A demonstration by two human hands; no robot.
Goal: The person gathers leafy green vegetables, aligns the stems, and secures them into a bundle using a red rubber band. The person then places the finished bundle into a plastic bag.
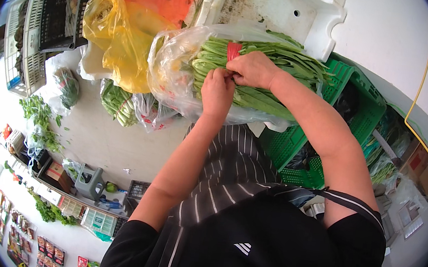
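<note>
A bundle of long leafy green stalks (287, 60) lies on its side in an open clear plastic bag (173, 76), cut ends to the left. A red tie band (234, 50) wraps the stalks near those ends. Over the bundle, my right hand (256, 70) is closed with its fingers pinching at the band. My left hand (217, 94) meets it from below, thumb and fingertips pinched at the band's near end. Between the fingertips, the strip is mostly hidden.
Behind the bundle stands a soiled white foam box (269, 10). A yellow plastic bag (128, 51) sits to the left, near black and white crates (33, 55). Green crates (304, 144) stand at the right. Bagged greens (119, 102) lie on the floor.
</note>
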